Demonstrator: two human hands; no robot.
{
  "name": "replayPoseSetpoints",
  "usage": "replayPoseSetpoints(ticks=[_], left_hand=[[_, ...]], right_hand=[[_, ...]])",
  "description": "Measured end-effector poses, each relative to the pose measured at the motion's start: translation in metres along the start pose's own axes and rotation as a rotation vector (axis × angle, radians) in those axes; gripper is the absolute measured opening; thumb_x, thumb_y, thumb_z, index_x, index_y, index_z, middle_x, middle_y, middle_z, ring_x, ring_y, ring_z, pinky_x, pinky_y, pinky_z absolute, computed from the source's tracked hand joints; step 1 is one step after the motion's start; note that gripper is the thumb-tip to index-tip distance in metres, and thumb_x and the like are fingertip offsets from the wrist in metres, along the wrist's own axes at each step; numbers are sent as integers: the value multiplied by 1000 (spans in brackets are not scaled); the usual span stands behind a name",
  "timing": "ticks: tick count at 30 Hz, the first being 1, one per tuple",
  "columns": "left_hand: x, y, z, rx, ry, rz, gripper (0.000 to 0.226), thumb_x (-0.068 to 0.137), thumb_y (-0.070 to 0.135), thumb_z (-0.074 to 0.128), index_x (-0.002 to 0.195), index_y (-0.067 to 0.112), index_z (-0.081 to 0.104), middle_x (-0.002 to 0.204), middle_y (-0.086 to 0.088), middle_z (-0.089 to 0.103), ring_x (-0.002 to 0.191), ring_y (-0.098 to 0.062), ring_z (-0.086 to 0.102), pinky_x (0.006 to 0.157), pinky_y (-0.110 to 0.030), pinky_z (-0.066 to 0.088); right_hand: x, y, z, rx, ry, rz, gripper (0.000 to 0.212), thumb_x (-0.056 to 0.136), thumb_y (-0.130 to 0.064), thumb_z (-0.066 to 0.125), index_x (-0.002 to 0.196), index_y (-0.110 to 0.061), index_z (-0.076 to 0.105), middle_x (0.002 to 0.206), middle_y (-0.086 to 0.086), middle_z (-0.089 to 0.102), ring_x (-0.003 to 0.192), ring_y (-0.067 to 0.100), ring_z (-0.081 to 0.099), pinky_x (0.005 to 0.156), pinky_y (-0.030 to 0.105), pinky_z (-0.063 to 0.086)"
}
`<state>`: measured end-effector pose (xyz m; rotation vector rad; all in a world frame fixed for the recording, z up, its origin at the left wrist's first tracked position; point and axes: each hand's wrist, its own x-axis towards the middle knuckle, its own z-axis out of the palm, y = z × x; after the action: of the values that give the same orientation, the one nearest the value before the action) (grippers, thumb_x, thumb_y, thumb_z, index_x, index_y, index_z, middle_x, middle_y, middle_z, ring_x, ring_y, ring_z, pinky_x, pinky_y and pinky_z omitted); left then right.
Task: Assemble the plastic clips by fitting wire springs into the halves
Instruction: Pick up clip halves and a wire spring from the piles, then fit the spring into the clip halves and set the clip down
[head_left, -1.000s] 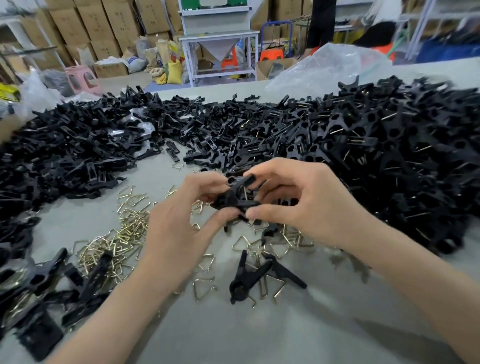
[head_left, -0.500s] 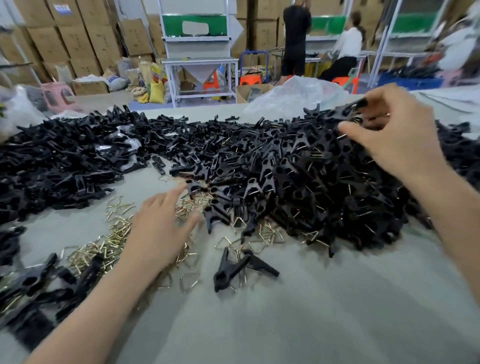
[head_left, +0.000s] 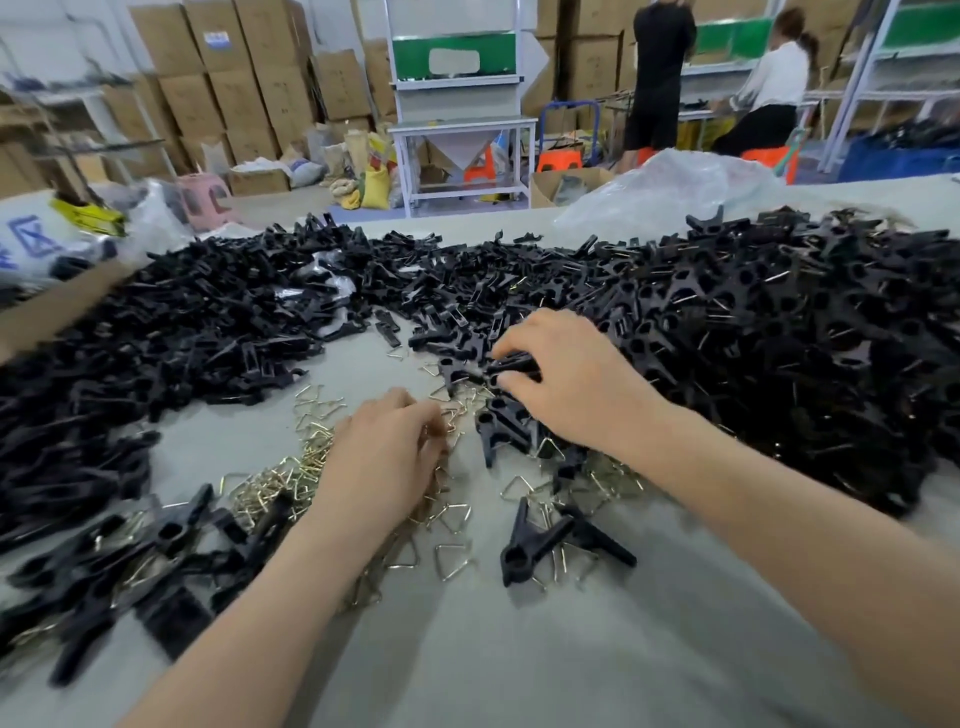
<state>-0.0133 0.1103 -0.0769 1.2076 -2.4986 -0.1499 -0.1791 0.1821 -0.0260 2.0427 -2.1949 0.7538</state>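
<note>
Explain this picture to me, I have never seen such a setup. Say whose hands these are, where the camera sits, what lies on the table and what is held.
No machine here: a person works with bare hands, and one camera worn on the head looks down at them. On the grey table lie big heaps of black plastic clips and halves and, nearer, a scatter of bent wire springs. One whole clip lies in front. The right hand pinches a black piece at the heap's edge. The left hand rests, fingers curled, on the springs; whether it grips one is hidden.
</note>
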Motion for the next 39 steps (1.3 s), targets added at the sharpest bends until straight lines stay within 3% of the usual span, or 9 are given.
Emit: replayPoseSetpoints(ticks=[3, 6, 10, 16, 21, 27, 32, 36, 39], left_hand=[[1, 0, -2, -65, 6, -41, 12, 92, 20, 58, 102, 20, 66, 95, -2, 56, 94, -26, 53, 82, -36, 44], [1, -3, -2, -117, 41, -76, 14, 93, 14, 54, 105, 20, 61, 97, -2, 57, 96, -25, 52, 86, -36, 42], [3, -11, -3, -196, 99, -75, 19, 95, 6, 50, 105, 17, 61, 92, 5, 51, 89, -17, 48, 73, -23, 30], [8, -17, 0, -264, 120, -60, 22, 93, 4, 52, 107, 14, 65, 99, 2, 63, 86, -11, 47, 71, -12, 26], [7, -20, 3, -289, 155, -83, 24, 94, 5, 51, 111, 16, 64, 102, 2, 63, 88, -12, 49, 72, -14, 28], [8, -21, 4, -310, 196, -104, 28, 94, 9, 54, 119, 18, 62, 103, 0, 65, 97, -16, 57, 77, -16, 34], [4, -8, -1, -456, 291, -43, 61, 91, 40, 58, 145, 37, 31, 132, 18, 44, 119, -1, 44, 97, -21, 33], [1, 8, -4, -723, 248, 48, 37, 88, 21, 67, 114, 45, 57, 104, 26, 67, 94, 6, 63, 87, -24, 52], [-1, 17, -1, -781, 178, 33, 28, 87, 21, 67, 102, 45, 62, 90, 9, 73, 84, -13, 66, 81, -36, 53]], right_hand=[[40, -7, 35, -56, -166, 5, 31, 96, -16, 48, 124, -12, 59, 123, 11, 55, 112, 26, 52, 90, 34, 43], [74, 0, 57, -106, -165, 85, 32, 94, -3, 42, 120, -8, 59, 120, 14, 55, 104, 29, 56, 78, 33, 47], [103, 7, 67, -125, -238, 125, 43, 91, 1, 42, 125, -17, 59, 127, 11, 58, 111, 30, 55, 89, 35, 49], [127, 8, 78, -163, -247, 126, 21, 89, -23, 65, 106, -12, 59, 111, 7, 59, 94, 28, 59, 77, 37, 51], [127, 13, 81, -75, -262, 56, 15, 90, -14, 60, 95, -23, 49, 100, 2, 55, 89, 24, 55, 71, 32, 45], [107, 10, 51, 409, -152, 127, 15, 88, -8, 63, 93, -16, 52, 87, 3, 61, 62, 13, 54, 52, 16, 42], [61, -9, 19, 1320, -194, 308, 10, 92, -1, 56, 88, -10, 52, 78, 12, 70, 69, 17, 66, 59, 25, 53], [13, -6, 14, 1603, -295, 390, 4, 91, -7, 54, 91, -8, 57, 81, 9, 70, 67, 14, 63, 59, 24, 54], [-9, 6, 12, 1669, -162, 520, 6, 92, -5, 53, 90, -7, 58, 82, 12, 70, 62, 15, 64, 58, 23, 56]])
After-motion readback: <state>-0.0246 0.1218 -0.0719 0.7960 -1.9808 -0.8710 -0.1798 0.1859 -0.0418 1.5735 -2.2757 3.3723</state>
